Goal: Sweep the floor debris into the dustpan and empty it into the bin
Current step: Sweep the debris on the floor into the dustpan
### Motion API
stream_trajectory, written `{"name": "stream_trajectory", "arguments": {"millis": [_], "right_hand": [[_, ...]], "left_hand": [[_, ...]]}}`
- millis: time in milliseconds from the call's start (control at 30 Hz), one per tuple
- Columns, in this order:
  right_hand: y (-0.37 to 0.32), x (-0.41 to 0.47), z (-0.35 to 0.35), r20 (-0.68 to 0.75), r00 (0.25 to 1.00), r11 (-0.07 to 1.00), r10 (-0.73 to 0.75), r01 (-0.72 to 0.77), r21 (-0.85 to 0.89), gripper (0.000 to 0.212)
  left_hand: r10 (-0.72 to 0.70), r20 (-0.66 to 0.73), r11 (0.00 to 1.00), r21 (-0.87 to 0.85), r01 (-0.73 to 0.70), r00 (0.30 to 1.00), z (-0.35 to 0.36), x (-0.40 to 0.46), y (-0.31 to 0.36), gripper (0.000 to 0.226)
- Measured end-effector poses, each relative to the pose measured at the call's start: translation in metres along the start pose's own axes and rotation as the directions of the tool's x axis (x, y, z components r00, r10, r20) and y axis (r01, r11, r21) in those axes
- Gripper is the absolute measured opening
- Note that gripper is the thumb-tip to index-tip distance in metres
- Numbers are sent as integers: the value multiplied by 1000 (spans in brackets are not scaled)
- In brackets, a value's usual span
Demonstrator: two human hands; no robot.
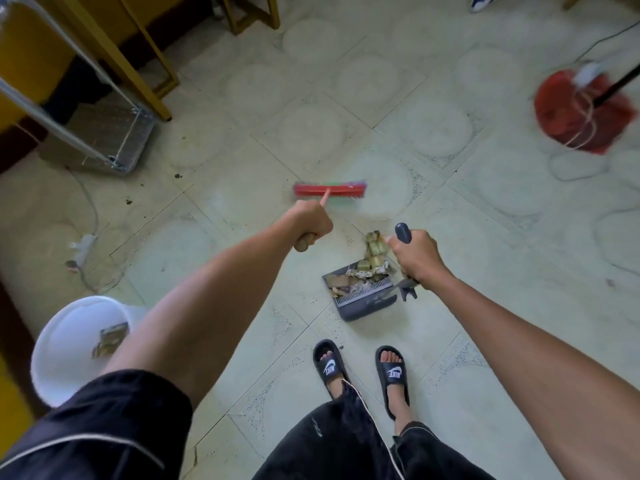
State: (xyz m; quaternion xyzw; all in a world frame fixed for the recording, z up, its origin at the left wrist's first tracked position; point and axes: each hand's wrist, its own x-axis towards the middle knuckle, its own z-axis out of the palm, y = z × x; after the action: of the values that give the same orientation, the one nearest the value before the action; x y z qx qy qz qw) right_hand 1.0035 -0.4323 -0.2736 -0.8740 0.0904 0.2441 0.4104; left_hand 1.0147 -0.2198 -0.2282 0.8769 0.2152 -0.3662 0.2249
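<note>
Head view. Left hand (309,226) was fisted round the top of the broom (329,191) handle; the red broom head sat on the floor (450,341) ahead of it, blurred, so contact with the tiles could not be confirmed. Right hand (415,259) was wrapped round the grey upright handle of the dustpan (360,303). The dustpan stood on the floor just ahead of the feet in black slides (393,374), its mouth facing the broom. Debris (370,263), crumpled foil and yellowish scraps, lay in the pan and spilled just past its lip. A white bin (69,344) stood at lower left, partly behind the left arm, with some scrap inside. A red bucket (581,112) stood at upper right, well apart. A power strip (81,245) with cable lay at left.
</note>
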Motion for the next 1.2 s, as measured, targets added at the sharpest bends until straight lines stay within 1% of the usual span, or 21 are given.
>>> {"name": "stream_trajectory", "arguments": {"millis": [67,167,267,367,467,567,633,733,800,867,1000,1033,1133,1200], "right_hand": [[8,-5,-5,-23,999,999,25,-24,31,35],[26,-11,-13,-22,998,996,62,-60,59,34],[41,-15,-21,-20,997,995,71,-69,67,34],[50,-16,-23,-38,997,995,72,-69,76,36],[53,-16,-18,-42,996,994,73,-69,90,37],[53,-14,-16,-46,997,994,64,-60,94,31],[53,-15,-17,-43,998,995,54,-50,82,29],[54,-15,-21,-57,997,997,44,-40,71,29],[54,-17,-22,-66,997,997,37,-32,70,29],[52,-18,-22,-78,997,996,18,-11,85,33],[45,-19,-22,-90,996,996,25,-18,85,39],[44,-18,-22,-94,995,997,25,-18,70,39],[42,-17,-19,-96,995,999,19,-15,42,37],[40,-18,-16,-89,996,999,13,-10,37,35]], "left_hand": [[1,-42,1000,9,0,999,13,13,9,49],[-15,-21,1000,-12,15,1000,34,26,23,30],[42,-14,998,53,-41,999,54,33,35,32],[120,7,977,175,-119,993,71,32,42,37],[180,34,925,335,-180,983,83,32,44,41],[177,60,863,471,-184,982,92,31,44,38],[201,44,820,539,-193,979,96,28,40,40],[271,38,713,663,-227,962,95,22,36,46],[279,70,650,720,-242,958,89,19,33,53],[258,109,610,753,-249,960,80,12,29,58],[148,180,581,780,-233,972,63,-11,9,52],[98,210,580,782,-227,973,59,-17,4,53],[-44,281,619,761,-195,959,51,-35,-8,58],[-59,308,617,759,-208,950,49,-48,-16,59]]}}
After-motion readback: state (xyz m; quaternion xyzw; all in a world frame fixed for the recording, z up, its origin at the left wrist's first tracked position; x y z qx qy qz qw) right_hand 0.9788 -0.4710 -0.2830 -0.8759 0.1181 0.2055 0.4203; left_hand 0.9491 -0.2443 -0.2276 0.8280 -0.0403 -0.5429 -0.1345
